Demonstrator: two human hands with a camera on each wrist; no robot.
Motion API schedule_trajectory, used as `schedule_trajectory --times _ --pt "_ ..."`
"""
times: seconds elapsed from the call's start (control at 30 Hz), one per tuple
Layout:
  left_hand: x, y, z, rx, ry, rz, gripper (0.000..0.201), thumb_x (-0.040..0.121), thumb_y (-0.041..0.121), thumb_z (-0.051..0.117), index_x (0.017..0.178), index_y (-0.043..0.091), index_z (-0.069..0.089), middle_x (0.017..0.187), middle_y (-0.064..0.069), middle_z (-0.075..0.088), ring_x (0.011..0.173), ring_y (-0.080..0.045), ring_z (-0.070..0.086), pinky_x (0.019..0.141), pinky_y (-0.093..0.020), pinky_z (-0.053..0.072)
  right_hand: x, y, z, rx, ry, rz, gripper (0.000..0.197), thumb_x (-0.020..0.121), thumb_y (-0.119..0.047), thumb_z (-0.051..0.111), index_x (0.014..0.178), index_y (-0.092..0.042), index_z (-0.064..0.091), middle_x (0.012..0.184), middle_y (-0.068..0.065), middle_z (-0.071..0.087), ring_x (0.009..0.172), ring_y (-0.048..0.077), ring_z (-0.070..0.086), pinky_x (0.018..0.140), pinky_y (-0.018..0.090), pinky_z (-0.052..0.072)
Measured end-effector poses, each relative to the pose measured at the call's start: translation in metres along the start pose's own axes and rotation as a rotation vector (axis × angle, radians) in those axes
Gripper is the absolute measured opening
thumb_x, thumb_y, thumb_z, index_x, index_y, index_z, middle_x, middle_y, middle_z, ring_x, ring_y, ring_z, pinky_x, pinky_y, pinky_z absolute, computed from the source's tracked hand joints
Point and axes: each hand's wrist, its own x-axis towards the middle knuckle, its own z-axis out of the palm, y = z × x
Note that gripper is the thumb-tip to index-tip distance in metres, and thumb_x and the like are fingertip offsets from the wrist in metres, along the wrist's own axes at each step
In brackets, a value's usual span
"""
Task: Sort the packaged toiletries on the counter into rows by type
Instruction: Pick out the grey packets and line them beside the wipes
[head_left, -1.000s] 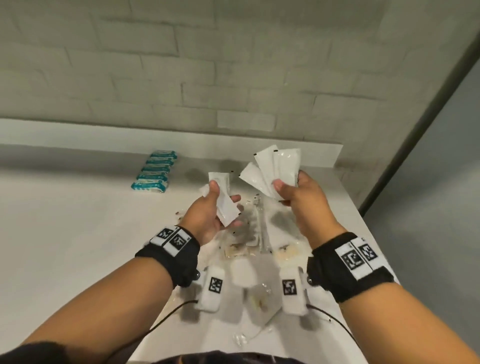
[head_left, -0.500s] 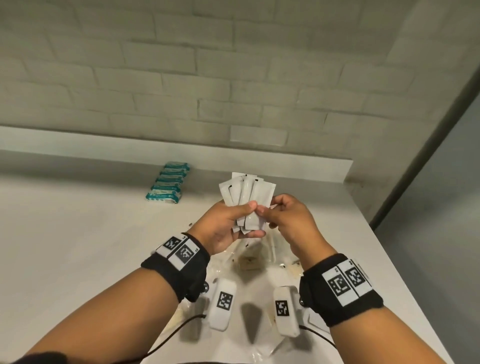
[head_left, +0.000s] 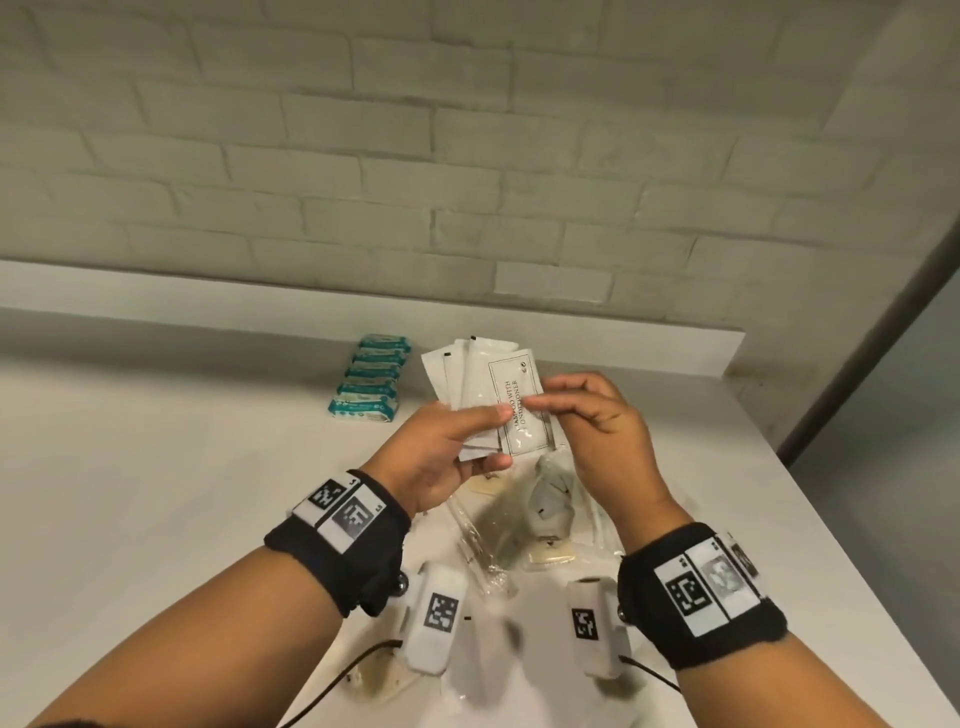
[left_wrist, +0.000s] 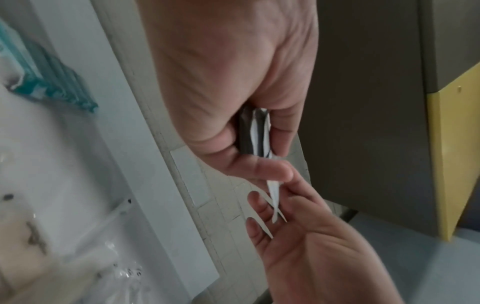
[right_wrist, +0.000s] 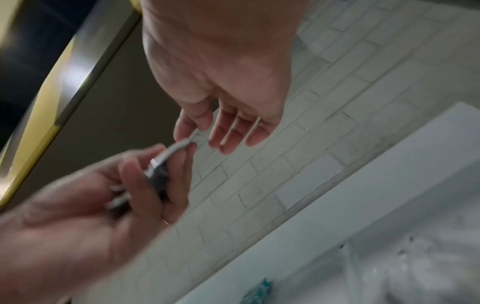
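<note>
White sachets (head_left: 485, 387), fanned, held above the worktop (head_left: 156, 467). Left hand (head_left: 441, 457) raised, thumb clamping the stack's lower end. Head view alone shows print on the front sachet and the teal packets (head_left: 370, 384) rowed behind. Right hand (head_left: 597, 415) pinches the front sachet's edge, other fingers (right_wrist: 233, 131) loosely spread.

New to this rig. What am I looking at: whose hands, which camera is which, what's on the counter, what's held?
No robot here: a person sorts toiletries with bare hands, wearing a camera on the head and one on each wrist. The wide picture is the head view; the two close ones look along each hand. The left hand grips a fan of white sachets. The right hand pinches the front sachet's edge. On the white counter a row of teal packets is already lined up; a loose pile of clear-wrapped items lies below the hands, too blurred to name.
</note>
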Motion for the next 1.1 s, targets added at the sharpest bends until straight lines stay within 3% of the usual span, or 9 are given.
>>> schedule_trajectory --times 0.13,0.23,0.37,0.5,0.6,0.7,0.8,0.9,1.1 --pt "0.001 0.002 -0.014 0.051 0.036 0.046 0.011 0.087 0.006 0.064 0.094 0.009 0.071 0.085 0.001 0.074 0.073 -0.005 0.069 0.056 -0.023 0.054 -0.001 -0.004 0.009 0.141 -0.032 0.19 0.023 0.093 -0.009 0.059 0.114 -0.017 0.061 0.088 0.003 0.063 0.07 0.007 0.061 0.063 0.023 0.049" --pt "-0.001 0.001 -0.02 0.068 0.011 0.053 0.016 0.087 0.007 0.063 0.102 0.008 0.07 0.094 -0.004 0.075 0.077 -0.009 0.07 0.056 -0.022 0.055 -0.002 -0.007 0.019 0.105 -0.091 0.277 0.013 0.086 -0.012 0.069 0.093 -0.011 0.059 0.075 0.01 0.057 0.057 0.011 0.055 0.053 0.026 0.049" --pt "-0.007 0.0 -0.03 0.125 -0.084 0.061 0.028 0.086 0.005 0.064 0.114 0.009 0.066 0.103 -0.006 0.073 0.089 -0.018 0.07 0.063 -0.024 0.055 -0.001 -0.007 0.037 0.248 0.136 0.335 0.026 0.086 -0.01 0.068 0.074 -0.013 0.045 0.075 0.017 0.063 0.051 0.019 0.059 0.049 0.029 0.048" --pt "-0.002 0.003 -0.046 0.189 0.101 0.109 0.027 0.083 0.008 0.07 0.108 0.002 0.067 0.094 -0.01 0.074 0.076 -0.019 0.067 0.054 -0.024 0.049 -0.006 -0.005 0.057 0.144 0.08 0.443 0.016 0.083 -0.015 0.072 0.089 -0.009 0.059 0.084 0.008 0.065 0.068 0.016 0.059 0.052 0.019 0.046" --pt "0.001 0.014 -0.067 0.383 0.16 0.125 0.011 0.082 0.009 0.071 0.092 0.01 0.07 0.088 -0.006 0.075 0.072 -0.017 0.067 0.051 -0.022 0.049 -0.005 0.003 0.059 -0.156 0.133 0.388 0.063 0.073 -0.017 0.082 0.125 -0.019 0.047 0.122 0.001 0.052 0.102 0.015 0.055 0.076 0.019 0.047" --pt "0.002 0.02 -0.087 0.601 0.12 0.097 0.01 0.078 0.011 0.075 0.087 0.011 0.071 0.088 -0.012 0.073 0.071 -0.02 0.064 0.051 -0.024 0.048 -0.002 -0.002 0.053 -0.67 -0.001 0.091 0.095 0.065 -0.037 0.085 0.144 -0.033 0.032 0.141 -0.009 0.034 0.13 0.011 0.029 0.105 0.026 0.024" --pt "0.002 0.018 -0.095 0.623 0.037 0.069 0.014 0.077 0.008 0.075 0.09 0.008 0.071 0.086 -0.013 0.071 0.07 -0.02 0.064 0.052 -0.025 0.048 0.003 -0.014 0.061 -1.057 -0.327 -0.005 0.05 0.069 -0.05 0.076 0.112 -0.03 0.059 0.102 -0.009 0.053 0.107 0.015 0.042 0.088 0.027 0.024" --pt "0.005 0.015 -0.093 0.53 0.001 0.064 0.019 0.079 0.008 0.073 0.098 0.008 0.068 0.087 -0.008 0.071 0.073 -0.017 0.067 0.053 -0.024 0.051 0.003 -0.012 0.069 -1.124 -0.386 0.096 0.025 0.078 -0.041 0.07 0.085 -0.024 0.053 0.08 -0.005 0.051 0.08 0.018 0.049 0.065 0.03 0.036" --pt "0.018 0.018 -0.089 0.11 -0.038 -0.07 0.025 0.094 0.014 0.055 0.117 0.006 0.062 0.108 -0.016 0.072 0.095 -0.031 0.07 0.059 -0.029 0.059 0.012 0.0 0.05 -0.141 -0.057 0.364 0.017 0.081 -0.015 0.073 0.093 -0.009 0.061 0.079 0.002 0.065 0.066 0.013 0.059 0.06 0.025 0.047"
